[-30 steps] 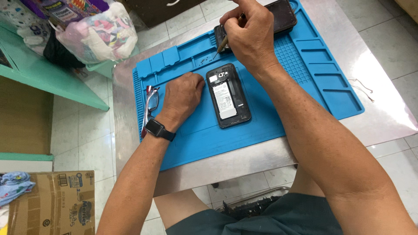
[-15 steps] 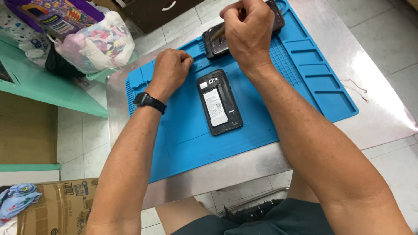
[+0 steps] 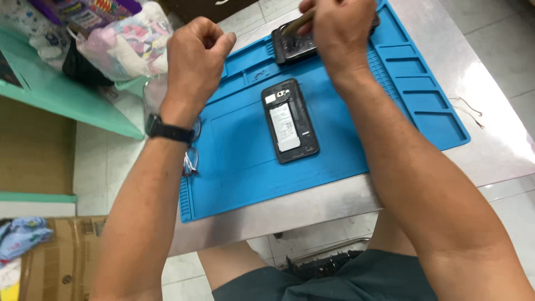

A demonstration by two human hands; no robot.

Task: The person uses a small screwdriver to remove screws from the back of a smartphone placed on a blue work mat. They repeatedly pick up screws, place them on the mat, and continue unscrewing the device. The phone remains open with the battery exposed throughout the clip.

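Shorts and knees at the near edge, then both forearms reaching away over the steel surface (image 3: 501, 150). Blue work mat (image 3: 239, 161) lies on it, compartments along its right and far sides. Opened phone (image 3: 290, 120) lies mid-mat, back off, battery showing, long axis running near-to-far with a slight tilt; no hand on it. Left hand (image 3: 195, 53) is lifted above the mat's far-left corner, fingers curled into a loose fist, holding nothing I can make out; black watch (image 3: 167, 131) on that wrist. Eyeglasses (image 3: 192, 159) sit at the mat's left edge under that forearm. Right hand (image 3: 337, 30) is farther out, closed around a thin brownish tool (image 3: 298, 22) whose tip points left, directly over a second dark device (image 3: 295, 47) at the mat's far edge. That device is just beyond the opened phone, straight under the right hand; the left hand is off to its left, near but apart. Bag of patterned cloth (image 3: 120, 39) lies beyond, on the teal shelf.
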